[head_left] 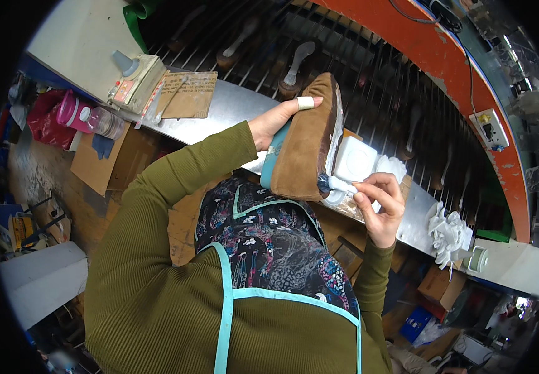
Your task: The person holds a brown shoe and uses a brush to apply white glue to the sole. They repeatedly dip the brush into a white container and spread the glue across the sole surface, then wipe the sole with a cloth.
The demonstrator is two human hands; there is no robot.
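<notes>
A brown suede shoe [300,146] is in my left hand [274,123], tilted with its pale sole edge facing right. My left thumb, wrapped in a pale band, lies over the suede, and a teal piece [273,163] shows along the shoe's left side. Pinched between the fingertips of my right hand [383,209] is a small brush [343,186] with a whitish handle. Its dark bristles touch the lower right end of the shoe, along the sole edge. Just beyond the brush sits a white square container [355,159], with crumpled white material [391,167] beside it.
Behind the metal ledge [235,103] runs a rack of rods [375,93] carrying several shoe-like pieces, under an orange-red frame [469,81]. A boxy device [137,84] and a cardboard sheet [189,95] lie left. White crumpled cloth [447,234] and a tape roll [478,258] lie right.
</notes>
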